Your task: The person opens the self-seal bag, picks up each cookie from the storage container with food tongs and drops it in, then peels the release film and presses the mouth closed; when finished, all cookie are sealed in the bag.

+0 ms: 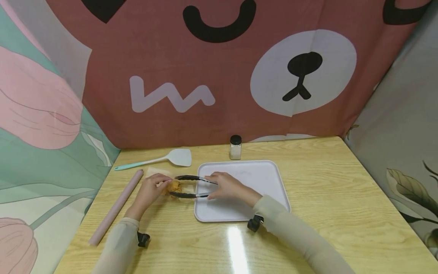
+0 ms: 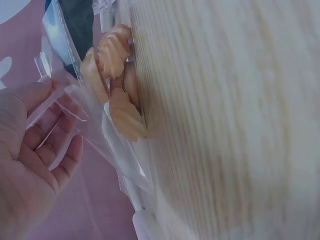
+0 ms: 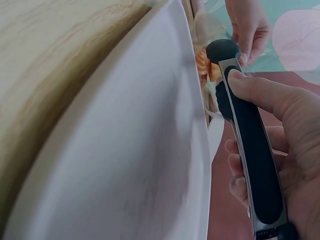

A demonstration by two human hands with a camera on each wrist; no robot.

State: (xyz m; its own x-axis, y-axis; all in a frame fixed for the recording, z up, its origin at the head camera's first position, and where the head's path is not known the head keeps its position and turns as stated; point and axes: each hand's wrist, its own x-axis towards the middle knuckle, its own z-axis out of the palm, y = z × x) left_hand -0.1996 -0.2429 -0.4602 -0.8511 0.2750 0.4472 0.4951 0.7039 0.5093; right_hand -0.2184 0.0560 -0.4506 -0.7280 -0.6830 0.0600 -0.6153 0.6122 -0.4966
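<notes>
A clear plastic bag (image 2: 127,172) with several orange-brown swirled cookies (image 2: 114,52) lies on the table left of the tray. My left hand (image 1: 150,190) pinches the bag's edge between thumb and finger, lifting the film in the left wrist view. In my right hand (image 1: 227,186) is a pair of kitchen tongs (image 1: 186,195) with black tips and steel arms, thumb on one arm and fingers round the other. The tongs point left, spread apart, and their black tips reach the bag on either side of the cookies (image 1: 175,186) in the head view.
A white rectangular tray (image 1: 263,179) lies under my right forearm. Behind the bag is a white spatula (image 1: 179,157) with a turquoise handle. A black-lidded jar (image 1: 235,148) of white contents stands behind the tray. A long pink roll (image 1: 116,207) lies along the table's left side.
</notes>
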